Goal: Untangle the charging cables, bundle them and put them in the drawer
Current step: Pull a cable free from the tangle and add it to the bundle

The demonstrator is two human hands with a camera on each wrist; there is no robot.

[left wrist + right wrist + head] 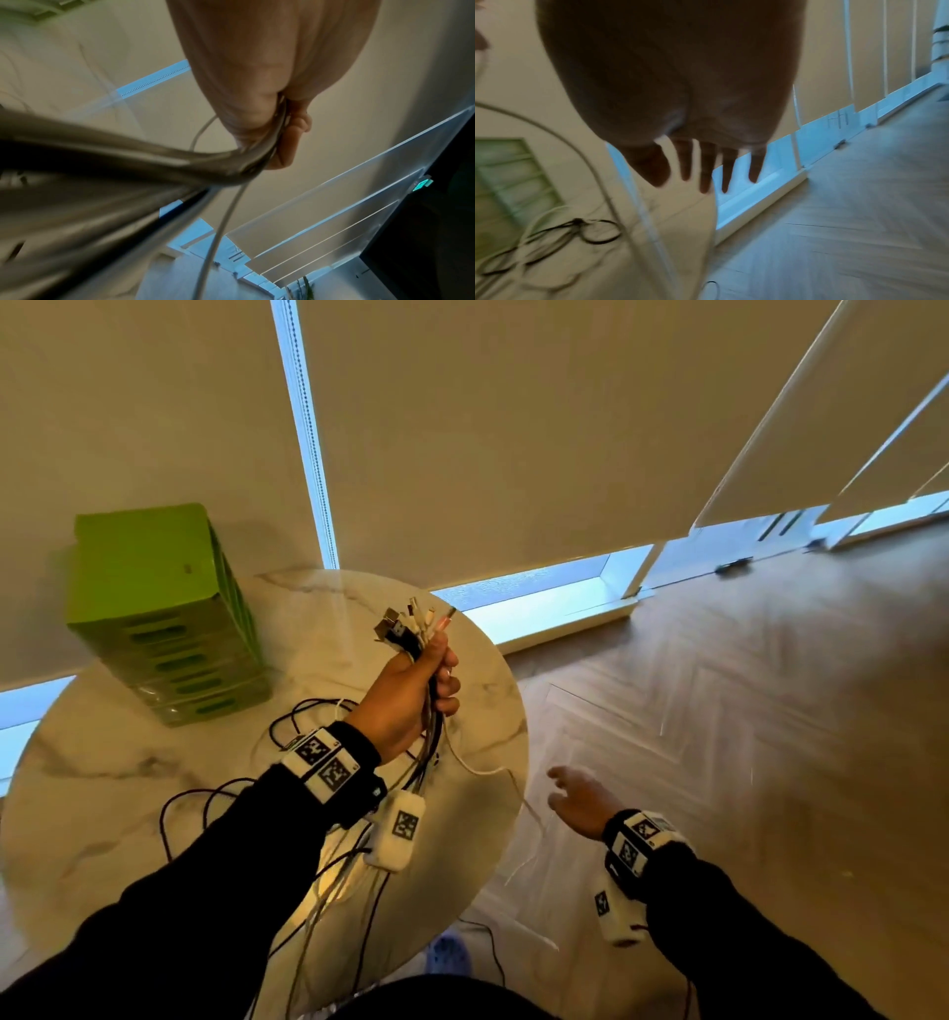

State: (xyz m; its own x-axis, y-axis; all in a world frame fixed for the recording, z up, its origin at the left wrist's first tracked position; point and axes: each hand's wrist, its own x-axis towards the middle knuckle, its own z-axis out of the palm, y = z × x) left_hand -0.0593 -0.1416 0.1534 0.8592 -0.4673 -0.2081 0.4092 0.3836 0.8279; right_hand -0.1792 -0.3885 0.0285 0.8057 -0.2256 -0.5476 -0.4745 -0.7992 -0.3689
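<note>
Spreading across the near left of the scene, the round marble table (128, 793) carries the green drawer unit (164, 618) at its far left, its drawers all pushed in. Herringbone wood floor (744, 711) fills the right side, and pale roller blinds (488, 428) hang along the far wall. Loose lengths of the charging cables (411, 634), black and white, trail over the tabletop and off its near edge. Their plug ends are gathered into one bunch held up above the table's right part by the left hand (411, 701), whose fingers are curled tight round the bunch, with the plugs sticking out above the fist. The right hand (577, 801) hovers over the floor just right of the table edge, holding nothing, fingers (706, 172) straight and slightly spread.
</note>
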